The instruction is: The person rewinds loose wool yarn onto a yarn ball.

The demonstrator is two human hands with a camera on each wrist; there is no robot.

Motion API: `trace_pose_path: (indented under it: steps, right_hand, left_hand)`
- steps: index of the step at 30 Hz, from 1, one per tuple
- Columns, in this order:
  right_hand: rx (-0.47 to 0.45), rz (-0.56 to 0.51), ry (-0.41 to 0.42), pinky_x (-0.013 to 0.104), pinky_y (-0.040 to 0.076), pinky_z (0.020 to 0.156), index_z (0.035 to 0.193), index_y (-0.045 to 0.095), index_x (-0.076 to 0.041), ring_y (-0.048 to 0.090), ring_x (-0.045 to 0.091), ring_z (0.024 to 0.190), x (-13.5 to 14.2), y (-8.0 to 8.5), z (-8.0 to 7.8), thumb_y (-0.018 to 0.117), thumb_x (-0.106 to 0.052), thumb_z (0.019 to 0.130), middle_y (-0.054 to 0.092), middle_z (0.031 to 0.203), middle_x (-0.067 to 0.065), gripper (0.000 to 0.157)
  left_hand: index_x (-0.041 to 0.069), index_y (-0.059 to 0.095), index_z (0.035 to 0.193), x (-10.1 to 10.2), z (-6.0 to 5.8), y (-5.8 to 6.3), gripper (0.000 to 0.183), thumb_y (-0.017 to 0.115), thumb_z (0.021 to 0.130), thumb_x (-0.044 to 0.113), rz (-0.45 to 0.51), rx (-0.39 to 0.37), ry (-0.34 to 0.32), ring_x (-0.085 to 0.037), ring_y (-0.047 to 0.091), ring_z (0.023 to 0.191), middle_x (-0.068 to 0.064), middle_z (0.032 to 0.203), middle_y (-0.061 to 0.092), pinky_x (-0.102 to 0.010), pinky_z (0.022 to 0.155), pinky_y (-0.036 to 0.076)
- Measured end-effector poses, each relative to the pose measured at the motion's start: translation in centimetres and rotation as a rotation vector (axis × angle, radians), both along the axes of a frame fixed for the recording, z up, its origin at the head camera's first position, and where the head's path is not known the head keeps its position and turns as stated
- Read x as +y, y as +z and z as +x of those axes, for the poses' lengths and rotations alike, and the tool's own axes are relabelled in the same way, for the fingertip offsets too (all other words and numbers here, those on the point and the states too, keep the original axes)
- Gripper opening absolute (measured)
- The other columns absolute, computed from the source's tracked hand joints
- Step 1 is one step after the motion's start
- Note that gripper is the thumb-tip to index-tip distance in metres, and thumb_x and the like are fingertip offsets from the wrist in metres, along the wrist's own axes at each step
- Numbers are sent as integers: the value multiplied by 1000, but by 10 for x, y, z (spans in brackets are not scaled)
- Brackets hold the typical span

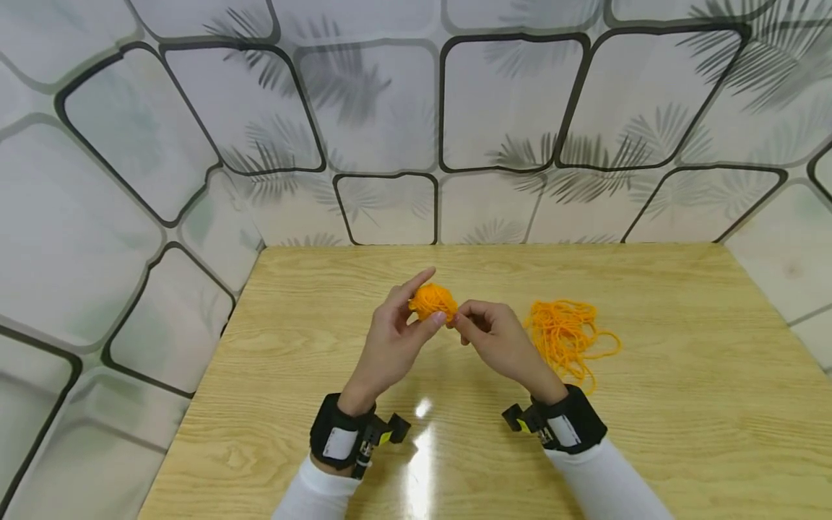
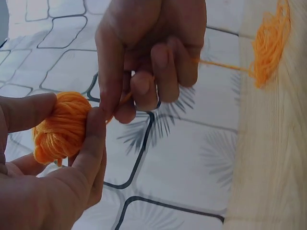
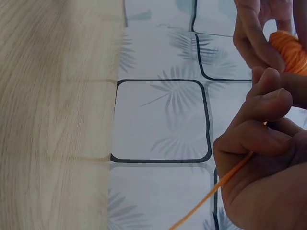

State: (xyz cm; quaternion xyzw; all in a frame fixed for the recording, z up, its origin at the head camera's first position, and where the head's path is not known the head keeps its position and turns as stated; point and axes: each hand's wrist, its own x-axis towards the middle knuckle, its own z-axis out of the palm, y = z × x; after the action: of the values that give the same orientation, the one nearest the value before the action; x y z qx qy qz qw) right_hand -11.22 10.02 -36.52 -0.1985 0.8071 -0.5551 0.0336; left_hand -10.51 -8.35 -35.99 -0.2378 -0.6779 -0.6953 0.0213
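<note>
A small ball of orange yarn (image 1: 432, 300) is held above the table between the thumb and fingers of my left hand (image 1: 394, 339). Close by on its right, my right hand (image 1: 497, 336) pinches the yarn strand beside the ball. In the left wrist view that strand (image 2: 223, 64) runs through the curled fingers of the right hand (image 2: 153, 52) and on to a loose heap of orange yarn (image 2: 271, 45). The right wrist view shows the strand (image 3: 208, 194) leaving the right hand (image 3: 261, 148) downward, with the wound ball (image 3: 290, 50) partly cut off at the edge.
The loose yarn heap (image 1: 565, 336) lies tangled on the wooden table (image 1: 682, 404), right of my hands. A patterned wall covering (image 1: 507, 101) with dark outlines and leaf shapes stands behind the table and along its sides.
</note>
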Motion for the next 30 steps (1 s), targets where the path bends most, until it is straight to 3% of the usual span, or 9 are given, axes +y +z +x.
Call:
trace_pose_path:
  steps: [8, 17, 23, 30]
  right_hand:
    - [41, 48, -5, 28, 34, 43, 91, 62, -18, 40, 16, 50, 3, 0, 10, 53, -29, 93, 53, 69, 4, 15]
    - [69, 44, -4, 29, 33, 43, 93, 63, -23, 39, 17, 49, 11, 9, 16, 55, -38, 90, 52, 68, 1, 17]
    - [164, 143, -6, 28, 33, 44, 90, 62, -31, 38, 13, 49, 10, 11, 19, 53, -42, 90, 47, 61, -4, 15]
    - [267, 222, -9, 25, 36, 46, 92, 62, -29, 41, 8, 52, 7, 11, 21, 53, -38, 92, 50, 65, -10, 13]
  left_hand:
    - [8, 48, 130, 0, 11, 23, 41, 57, 89, 11, -137, -18, 111, -27, 47, 97, -14, 108, 37, -32, 77, 50]
    - [7, 53, 121, 0, 11, 20, 38, 63, 86, 16, -280, 10, 255, -24, 52, 90, -10, 110, 55, -34, 71, 50]
    - [1, 53, 122, 2, 7, 20, 40, 62, 87, 19, -244, -70, 324, -26, 55, 96, -13, 112, 55, -29, 75, 50]
    - [-2, 49, 127, -2, 5, 21, 42, 59, 88, 13, -143, -165, 259, -29, 52, 106, -15, 123, 50, -27, 82, 48]
